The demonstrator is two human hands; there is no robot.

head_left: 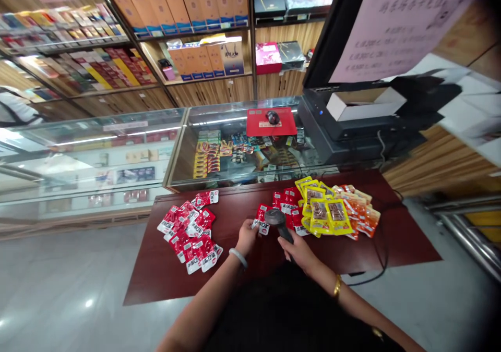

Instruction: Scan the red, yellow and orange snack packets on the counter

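Red packet [261,226] under handheld scanner [278,223]

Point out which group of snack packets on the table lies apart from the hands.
The red pile at the table's left, by itself; the mixed red, yellow and orange heap lies right by the left hand and the scanner.

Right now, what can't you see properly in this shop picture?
- Print on the red packet in the left hand: too small to read, head view.
- Scanner handle: covered by the right hand.
- Orange packets: partly buried under the yellow packets.
- Pink notice: writing blurred, top edge cut off.
- Goods under the glass counter: hazy with reflections.
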